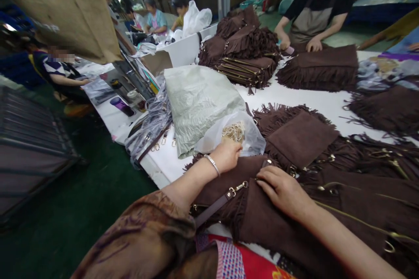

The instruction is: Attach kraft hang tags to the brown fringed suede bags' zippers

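My left hand (227,155), with a bangle at the wrist, reaches to the mouth of a clear plastic bag (209,139). Its fingers are curled closed beside a bundle of pale strings (233,131) in that bag; whatever they pinch is hidden. My right hand (282,188) grips the upper edge of a brown fringed handbag (265,220) in front of me, its fingers bent over the material and the thumb out of sight. A brown strap (214,209) with a gold-coloured clasp (240,185) lies across the handbag to the left of my right hand.
More brown fringed handbags (301,139) lie to the right, with a tall pile (242,48) behind. A pale plastic sack (199,100) and wrapped straps (153,122) cover the table's left side. A co-worker (314,22) handles stacked handbags across the table. A wire cart (32,152) stands left.
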`<state>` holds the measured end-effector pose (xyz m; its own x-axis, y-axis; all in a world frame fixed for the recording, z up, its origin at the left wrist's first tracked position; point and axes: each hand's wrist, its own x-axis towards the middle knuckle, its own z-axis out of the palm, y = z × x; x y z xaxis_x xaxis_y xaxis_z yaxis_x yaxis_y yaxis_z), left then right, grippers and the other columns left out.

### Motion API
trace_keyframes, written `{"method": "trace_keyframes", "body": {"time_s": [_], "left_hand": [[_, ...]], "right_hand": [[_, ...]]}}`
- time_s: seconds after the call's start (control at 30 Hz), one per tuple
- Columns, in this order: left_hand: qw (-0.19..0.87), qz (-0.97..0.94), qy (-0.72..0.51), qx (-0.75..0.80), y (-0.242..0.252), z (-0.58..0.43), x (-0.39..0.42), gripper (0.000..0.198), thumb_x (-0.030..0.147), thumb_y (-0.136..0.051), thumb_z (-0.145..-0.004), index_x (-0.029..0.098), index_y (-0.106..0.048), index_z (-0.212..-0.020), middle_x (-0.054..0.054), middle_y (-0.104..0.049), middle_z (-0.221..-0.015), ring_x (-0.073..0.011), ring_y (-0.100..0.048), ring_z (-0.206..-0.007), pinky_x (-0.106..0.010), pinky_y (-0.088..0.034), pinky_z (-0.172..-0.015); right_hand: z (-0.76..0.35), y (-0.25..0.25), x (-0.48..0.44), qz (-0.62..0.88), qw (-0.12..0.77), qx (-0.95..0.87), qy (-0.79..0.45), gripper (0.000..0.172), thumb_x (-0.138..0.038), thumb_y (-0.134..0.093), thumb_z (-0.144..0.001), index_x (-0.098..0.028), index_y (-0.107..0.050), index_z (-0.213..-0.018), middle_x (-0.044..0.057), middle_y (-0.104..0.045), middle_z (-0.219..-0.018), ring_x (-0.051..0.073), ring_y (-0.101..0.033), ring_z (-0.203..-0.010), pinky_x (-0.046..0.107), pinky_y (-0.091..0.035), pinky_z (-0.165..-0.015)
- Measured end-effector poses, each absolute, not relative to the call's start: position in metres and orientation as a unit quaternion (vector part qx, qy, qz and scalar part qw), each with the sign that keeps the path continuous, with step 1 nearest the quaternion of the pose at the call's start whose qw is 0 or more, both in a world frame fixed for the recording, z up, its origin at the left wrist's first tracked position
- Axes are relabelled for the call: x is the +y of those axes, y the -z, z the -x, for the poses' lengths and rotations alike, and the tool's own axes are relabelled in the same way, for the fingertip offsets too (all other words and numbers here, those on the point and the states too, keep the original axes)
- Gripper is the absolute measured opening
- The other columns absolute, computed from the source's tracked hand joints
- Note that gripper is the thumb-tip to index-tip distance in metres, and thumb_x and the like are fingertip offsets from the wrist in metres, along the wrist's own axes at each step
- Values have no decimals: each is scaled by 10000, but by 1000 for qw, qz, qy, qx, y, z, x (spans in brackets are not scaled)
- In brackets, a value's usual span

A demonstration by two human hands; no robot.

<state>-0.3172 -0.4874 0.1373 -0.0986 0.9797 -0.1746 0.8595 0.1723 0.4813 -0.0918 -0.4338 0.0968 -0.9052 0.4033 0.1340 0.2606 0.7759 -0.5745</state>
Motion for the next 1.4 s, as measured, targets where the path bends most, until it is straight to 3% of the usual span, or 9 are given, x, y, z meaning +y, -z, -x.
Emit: {"method": "trace_keyframes", "body": {"time_s": [0.17,0.27,0.53,0.73,0.9,1.1,1.23,1.4], "left_hand": [[215,-561,-74,796,-99,349,-444,209,66,-614,-776,117,-713,-953,-183,-693,-1017,-296,-625,-1043,-365,-448,-964],[204,-532,-70,819,-81,358,-432,254,133,-634,-792,139,-698,-1038,-161,-689,-1064,-277,-624,-1056,-345,-454,-960],[186,-461,-70,865,-47,359,-405,325,373,-628,-834,129,-700,-1037,-203,-674,-1117,-280,-636,-1042,-330,-472,-891],[217,-419,-84,878,-34,359,-395,261,315,-605,-834,133,-729,-975,-193,-718,-1021,-266,-667,-979,-300,-478,-813],[246,-420,-134,863,-41,363,-394,254,328,-620,-820,100,-729,-846,-181,-724,-885,-245,-667,-831,-292,-469,-714],[302,-487,-238,784,-73,362,-413,194,314,-582,-837,150,-684,-820,4,-640,-663,-120,-539,-594,-226,-431,-605],[309,-524,-302,734,-96,355,-429,123,264,-645,-759,155,-640,-702,25,-609,-653,-117,-531,-646,-223,-435,-651],[314,-515,-384,699,-124,341,-441,110,235,-569,-809,152,-578,-738,-24,-677,-761,-133,-605,-724,-244,-478,-696]], "right_hand": [[86,-93,-433,184,110,-925,-315,176,-236,-470,-946,-212,-638,-992,78,-649,-989,219,-610,-957,392,-519,-872],[84,-91,-433,186,105,-919,-331,168,-219,-478,-939,-212,-640,-988,76,-647,-978,219,-604,-945,391,-520,-860],[84,-86,-429,190,92,-910,-356,162,-196,-488,-929,-208,-642,-977,71,-641,-958,219,-597,-934,393,-512,-856],[84,-87,-430,196,96,-910,-353,166,-186,-494,-923,-200,-655,-962,74,-639,-935,223,-595,-917,396,-512,-844],[81,-89,-431,200,107,-905,-359,169,-171,-494,-918,-200,-648,-981,74,-638,-952,216,-596,-926,382,-512,-843],[75,-92,-429,210,119,-894,-378,171,-184,-478,-925,-209,-644,-955,65,-635,-942,204,-606,-913,372,-514,-840],[73,-99,-430,214,138,-888,-383,170,-194,-476,-926,-207,-645,-937,63,-633,-926,198,-607,-896,365,-511,-830],[70,-113,-437,241,167,-873,-389,180,-211,-469,-931,-208,-649,-917,58,-636,-926,193,-606,-893,359,-500,-830]]}}
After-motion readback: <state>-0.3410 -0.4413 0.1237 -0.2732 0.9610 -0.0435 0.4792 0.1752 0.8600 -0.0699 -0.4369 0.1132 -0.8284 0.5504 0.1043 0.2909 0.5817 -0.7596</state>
